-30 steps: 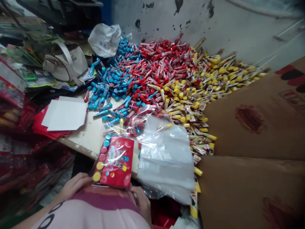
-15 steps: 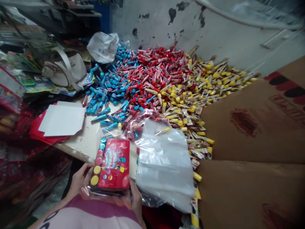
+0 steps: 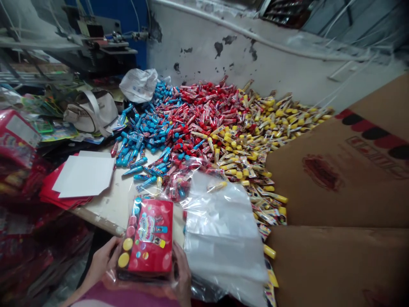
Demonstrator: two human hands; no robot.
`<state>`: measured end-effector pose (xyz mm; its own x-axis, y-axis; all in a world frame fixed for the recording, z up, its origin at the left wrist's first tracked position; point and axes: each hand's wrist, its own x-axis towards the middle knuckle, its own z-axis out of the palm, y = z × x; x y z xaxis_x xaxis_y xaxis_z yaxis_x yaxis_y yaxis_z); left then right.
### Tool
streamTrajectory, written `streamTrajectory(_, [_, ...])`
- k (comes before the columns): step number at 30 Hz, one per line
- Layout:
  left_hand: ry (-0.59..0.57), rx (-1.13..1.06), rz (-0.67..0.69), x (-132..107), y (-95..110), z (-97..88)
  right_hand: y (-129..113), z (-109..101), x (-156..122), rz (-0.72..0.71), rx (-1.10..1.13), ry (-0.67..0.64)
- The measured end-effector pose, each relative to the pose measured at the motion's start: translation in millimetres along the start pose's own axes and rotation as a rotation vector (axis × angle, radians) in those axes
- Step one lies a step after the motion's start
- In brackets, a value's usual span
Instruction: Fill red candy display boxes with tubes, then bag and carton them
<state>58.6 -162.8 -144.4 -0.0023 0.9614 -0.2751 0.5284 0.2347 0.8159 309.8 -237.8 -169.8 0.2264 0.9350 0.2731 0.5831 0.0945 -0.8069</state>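
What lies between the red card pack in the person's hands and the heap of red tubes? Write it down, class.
In the head view, a small clear bag of tubes lies between the red card pack and the heap of red tubes.

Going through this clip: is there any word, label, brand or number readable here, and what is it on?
Red printed card: multicoloured logo, too blurred to read.
Brown carton: printed block of lettering, too blurred to read.
White plastic bag: blue print, too small to read.
White label on a red pack: too blurred to read.
No text here can be read.
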Motion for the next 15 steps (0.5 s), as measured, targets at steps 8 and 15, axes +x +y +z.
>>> streamTrajectory(8, [-0.037,0.000,0.044,2.4,-8.3,3.2,-9.3,4.0,32.7,0.092,0.080,-0.075])
streamTrajectory(15, [-0.048,0.003,0.083,4.5,5.4,-9.0,-21.2,11.6,30.9,0.142,0.111,0.067])
